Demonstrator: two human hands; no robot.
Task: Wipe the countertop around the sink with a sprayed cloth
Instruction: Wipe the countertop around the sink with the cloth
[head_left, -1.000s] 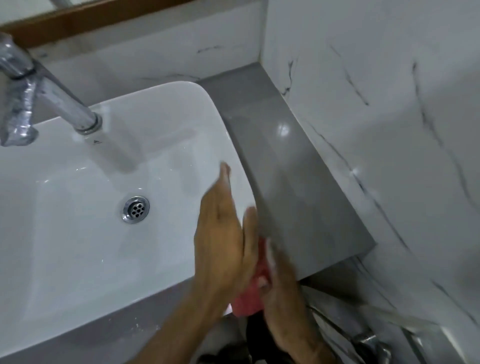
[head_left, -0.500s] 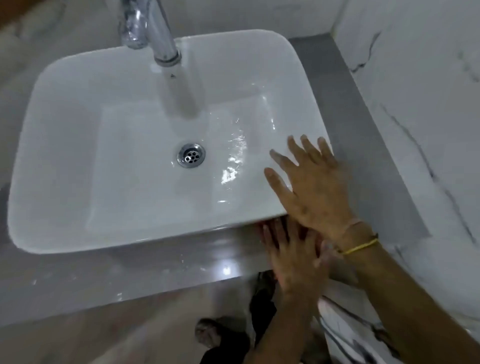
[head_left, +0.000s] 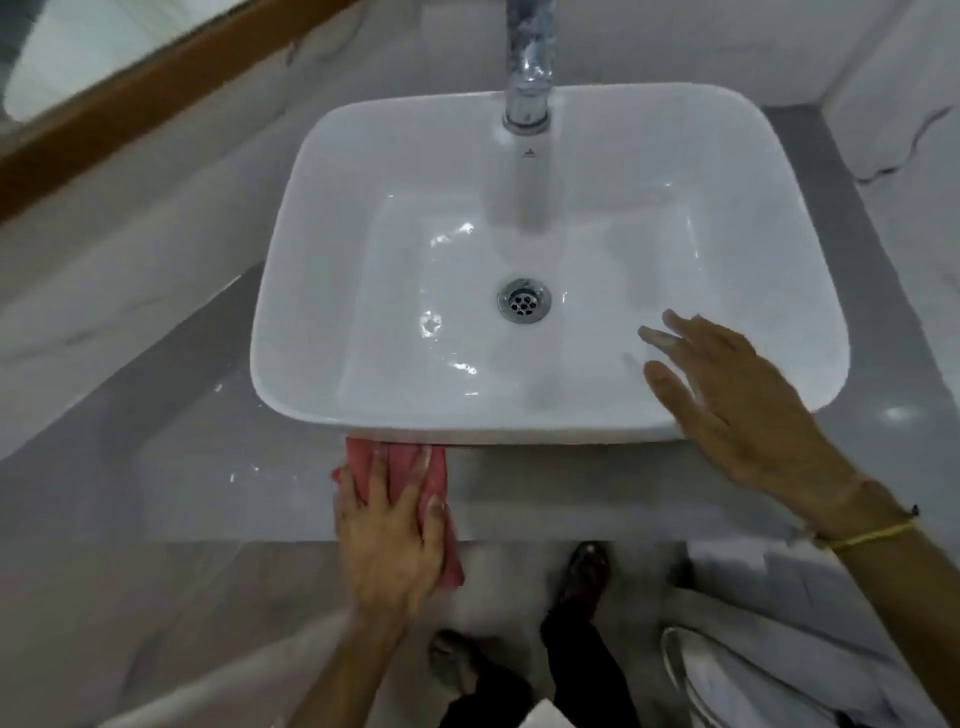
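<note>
My left hand (head_left: 392, 530) lies flat on a red cloth (head_left: 441, 470), pressing it onto the grey countertop (head_left: 208, 467) just in front of the white sink basin (head_left: 779, 171). The cloth's far edge tucks under the basin's front rim. My right hand (head_left: 727, 405) rests with fingers spread on the basin's front right rim and holds nothing; a yellow band circles its wrist.
A chrome tap (head_left: 527, 67) rises behind the basin, above the drain (head_left: 523, 300). Marbled walls close in at the left and right. A wood-framed mirror (head_left: 130, 88) hangs at upper left. Below the counter edge are my feet (head_left: 587, 571) and a white fixture (head_left: 753, 665).
My left hand has slid the red cloth leftward along the counter's front strip, from the basin's right corner to near its left corner. My right hand stayed on the basin's right rim.
</note>
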